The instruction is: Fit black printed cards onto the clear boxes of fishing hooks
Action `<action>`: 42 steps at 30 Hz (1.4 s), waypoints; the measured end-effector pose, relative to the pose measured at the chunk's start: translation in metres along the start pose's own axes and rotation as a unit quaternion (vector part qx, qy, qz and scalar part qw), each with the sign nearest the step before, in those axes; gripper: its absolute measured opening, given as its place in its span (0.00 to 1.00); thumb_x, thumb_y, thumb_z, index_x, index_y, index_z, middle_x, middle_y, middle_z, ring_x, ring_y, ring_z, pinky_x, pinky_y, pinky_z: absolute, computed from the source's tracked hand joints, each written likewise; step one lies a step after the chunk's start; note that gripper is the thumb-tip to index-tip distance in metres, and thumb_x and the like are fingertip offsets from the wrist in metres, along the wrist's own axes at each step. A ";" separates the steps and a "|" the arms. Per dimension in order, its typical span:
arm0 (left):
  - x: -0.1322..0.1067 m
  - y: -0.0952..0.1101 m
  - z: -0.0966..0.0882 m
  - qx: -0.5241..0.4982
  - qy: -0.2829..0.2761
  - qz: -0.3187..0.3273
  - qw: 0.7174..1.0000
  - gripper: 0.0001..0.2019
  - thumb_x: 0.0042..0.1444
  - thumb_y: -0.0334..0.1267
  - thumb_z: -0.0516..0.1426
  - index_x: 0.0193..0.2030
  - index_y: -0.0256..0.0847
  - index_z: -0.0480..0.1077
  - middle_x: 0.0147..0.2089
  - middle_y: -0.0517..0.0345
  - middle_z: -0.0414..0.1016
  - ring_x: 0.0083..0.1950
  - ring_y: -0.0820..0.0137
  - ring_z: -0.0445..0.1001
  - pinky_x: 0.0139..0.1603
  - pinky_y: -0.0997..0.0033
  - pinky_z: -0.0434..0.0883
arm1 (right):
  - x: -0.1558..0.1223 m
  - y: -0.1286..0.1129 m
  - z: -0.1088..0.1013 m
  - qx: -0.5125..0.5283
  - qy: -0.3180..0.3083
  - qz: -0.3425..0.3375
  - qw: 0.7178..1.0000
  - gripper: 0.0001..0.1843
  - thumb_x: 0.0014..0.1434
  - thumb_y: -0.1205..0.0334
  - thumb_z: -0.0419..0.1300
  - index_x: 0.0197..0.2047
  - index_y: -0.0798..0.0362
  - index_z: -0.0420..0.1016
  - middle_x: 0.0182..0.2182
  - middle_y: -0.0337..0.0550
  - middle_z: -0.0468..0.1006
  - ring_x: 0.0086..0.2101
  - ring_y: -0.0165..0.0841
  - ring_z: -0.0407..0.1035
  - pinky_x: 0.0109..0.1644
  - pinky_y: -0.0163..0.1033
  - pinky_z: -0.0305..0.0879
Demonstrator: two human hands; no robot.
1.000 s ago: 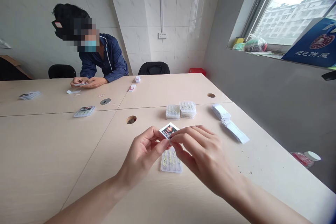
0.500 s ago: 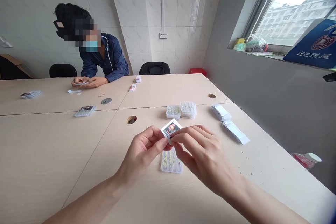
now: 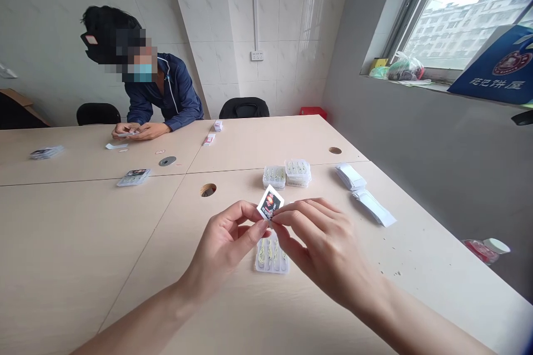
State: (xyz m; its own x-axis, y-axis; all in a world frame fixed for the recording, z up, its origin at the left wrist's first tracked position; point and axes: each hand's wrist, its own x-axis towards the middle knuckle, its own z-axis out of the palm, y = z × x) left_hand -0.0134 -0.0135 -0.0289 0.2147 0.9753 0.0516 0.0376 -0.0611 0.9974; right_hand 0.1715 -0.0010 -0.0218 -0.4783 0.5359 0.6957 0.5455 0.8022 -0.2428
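Between my two hands is a small printed sticker [image 3: 270, 199], white-edged with a dark picture. My left hand [image 3: 233, 233] pinches its left lower edge between thumb and fingers. At the lower right edge, the fingertips of my right hand [image 3: 314, 233] close on it. Below the hands a clear plastic box [image 3: 272, 258] lies on the table, with yellowish looped cords in its slots; its upper part is partly covered by my fingers. Beyond the hands stand two stacks of similar boxes, a left stack [image 3: 273, 176] and a right stack [image 3: 297, 172].
White paper strips [image 3: 372, 208] lie in piles at the right. Across the table [image 3: 83, 244] sits a person [image 3: 164, 89] handling something small. Further boxes [image 3: 134, 177] lie on the left. A cable hole [image 3: 208, 190] opens beyond my left hand. A jar [image 3: 487, 249] is beyond the right edge.
The sticker has turned and tilted more upright in my fingers, its top shifting slightly left. Both hands stay almost in place.
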 end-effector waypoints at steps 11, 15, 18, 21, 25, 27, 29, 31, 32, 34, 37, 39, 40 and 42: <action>0.001 -0.002 0.000 -0.012 0.000 0.013 1.000 0.09 0.62 0.41 0.57 0.32 0.41 0.66 0.35 0.64 0.68 0.38 0.75 0.67 0.46 0.72 0.67 | 0.001 -0.003 -0.001 0.011 -0.008 0.026 1.000 0.07 0.61 0.73 0.57 0.36 0.55 0.74 0.33 0.42 0.79 0.31 0.31 0.72 0.37 0.39 0.65; 0.000 -0.001 0.001 -0.035 -0.005 0.002 0.999 0.08 0.62 0.41 0.57 0.33 0.42 0.67 0.36 0.64 0.70 0.41 0.72 0.70 0.53 0.65 0.69 | 0.001 -0.004 0.000 0.039 -0.002 0.057 0.998 0.08 0.60 0.74 0.57 0.36 0.54 0.76 0.33 0.41 0.78 0.30 0.30 0.70 0.34 0.37 0.65; -0.001 0.000 0.001 -0.056 -0.011 -0.004 0.998 0.08 0.62 0.40 0.57 0.33 0.41 0.68 0.35 0.63 0.70 0.42 0.72 0.70 0.55 0.64 0.69 | 0.001 -0.004 0.001 0.065 0.001 0.081 0.995 0.08 0.60 0.72 0.57 0.35 0.53 0.76 0.33 0.40 0.78 0.29 0.29 0.70 0.28 0.35 0.62; -0.001 0.000 0.001 -0.071 -0.014 -0.007 0.997 0.08 0.62 0.39 0.57 0.32 0.41 0.68 0.35 0.64 0.70 0.42 0.72 0.71 0.56 0.64 0.70 | 0.001 -0.004 0.002 0.081 0.007 0.089 0.993 0.07 0.61 0.72 0.57 0.35 0.53 0.75 0.35 0.40 0.77 0.30 0.29 0.70 0.26 0.34 0.61; 0.001 0.000 0.001 -0.079 -0.016 -0.009 0.997 0.07 0.62 0.39 0.57 0.33 0.42 0.69 0.34 0.64 0.70 0.41 0.73 0.71 0.56 0.63 0.70 | 0.001 -0.004 0.002 0.088 0.005 0.095 0.992 0.07 0.61 0.72 0.57 0.35 0.53 0.73 0.35 0.39 0.77 0.31 0.29 0.70 0.29 0.35 0.63; 0.001 0.000 0.001 -0.080 -0.016 -0.011 0.997 0.08 0.62 0.39 0.57 0.32 0.41 0.69 0.34 0.64 0.70 0.41 0.73 0.71 0.56 0.63 0.70 | 0.001 -0.004 0.001 0.099 0.001 0.104 0.990 0.06 0.61 0.71 0.57 0.35 0.52 0.72 0.36 0.39 0.76 0.31 0.29 0.70 0.29 0.35 0.63; 0.001 -0.001 0.000 -0.078 -0.014 -0.008 0.997 0.08 0.62 0.39 0.57 0.32 0.41 0.68 0.35 0.64 0.71 0.42 0.72 0.71 0.56 0.62 0.69 | 0.000 -0.004 0.001 0.116 -0.004 0.119 0.986 0.06 0.61 0.71 0.57 0.35 0.51 0.72 0.37 0.38 0.76 0.32 0.28 0.70 0.31 0.35 0.64; 0.000 -0.002 0.000 -0.068 -0.010 -0.001 0.998 0.07 0.62 0.39 0.57 0.32 0.42 0.68 0.36 0.63 0.71 0.42 0.71 0.71 0.55 0.63 0.69 | 0.000 -0.004 0.001 0.136 -0.010 0.136 0.981 0.06 0.60 0.72 0.58 0.35 0.50 0.72 0.38 0.36 0.75 0.32 0.28 0.71 0.33 0.36 0.65; 0.000 -0.003 0.000 -0.062 -0.008 0.004 0.998 0.07 0.62 0.39 0.57 0.33 0.42 0.68 0.36 0.63 0.71 0.42 0.71 0.71 0.54 0.63 0.69 | 0.000 -0.004 0.001 0.145 -0.013 0.142 0.979 0.07 0.60 0.72 0.58 0.35 0.50 0.72 0.38 0.36 0.75 0.32 0.28 0.71 0.34 0.36 0.66; 0.000 -0.003 -0.001 -0.054 -0.004 0.011 0.998 0.07 0.61 0.38 0.58 0.33 0.42 0.68 0.36 0.64 0.71 0.42 0.72 0.71 0.52 0.64 0.69 | 0.001 -0.004 0.001 0.159 -0.015 0.148 0.976 0.07 0.60 0.72 0.58 0.36 0.50 0.71 0.38 0.36 0.74 0.33 0.28 0.72 0.34 0.36 0.66; 0.000 -0.002 -0.001 -0.040 0.000 0.026 0.999 0.07 0.62 0.39 0.57 0.32 0.42 0.67 0.36 0.64 0.71 0.41 0.73 0.71 0.48 0.70 0.69 | 0.001 -0.005 0.001 0.160 -0.014 0.146 0.976 0.04 0.62 0.69 0.57 0.37 0.50 0.71 0.39 0.38 0.74 0.34 0.29 0.73 0.28 0.35 0.64; 0.000 -0.001 -0.001 -0.020 0.003 0.035 0.999 0.08 0.62 0.39 0.57 0.32 0.42 0.68 0.35 0.64 0.71 0.39 0.75 0.70 0.43 0.74 0.68 | 0.002 -0.005 0.001 0.143 -0.015 0.137 0.980 0.02 0.63 0.65 0.58 0.38 0.51 0.72 0.40 0.40 0.74 0.34 0.31 0.73 0.27 0.36 0.63; 0.000 -0.001 -0.001 -0.010 0.003 0.039 0.999 0.08 0.61 0.39 0.58 0.31 0.42 0.68 0.35 0.65 0.71 0.38 0.76 0.69 0.41 0.76 0.67 | 0.002 -0.006 0.001 0.131 -0.013 0.130 0.983 0.02 0.63 0.64 0.58 0.39 0.51 0.72 0.39 0.41 0.75 0.33 0.32 0.73 0.27 0.36 0.64; -0.001 0.000 -0.001 0.005 0.005 0.044 0.999 0.07 0.61 0.39 0.58 0.32 0.42 0.69 0.35 0.65 0.72 0.37 0.77 0.69 0.39 0.77 0.67 | 0.002 -0.007 0.000 0.102 -0.005 0.117 0.988 0.03 0.63 0.65 0.58 0.39 0.52 0.73 0.38 0.42 0.75 0.32 0.32 0.73 0.29 0.38 0.65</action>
State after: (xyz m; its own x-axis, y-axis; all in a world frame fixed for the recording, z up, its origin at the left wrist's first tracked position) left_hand -0.0146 -0.0142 -0.0291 0.2086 0.9679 0.1402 0.0290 -0.1494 0.9884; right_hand 0.1665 -0.0050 -0.0188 -0.3631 0.7143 0.5983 0.4915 0.6924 -0.5283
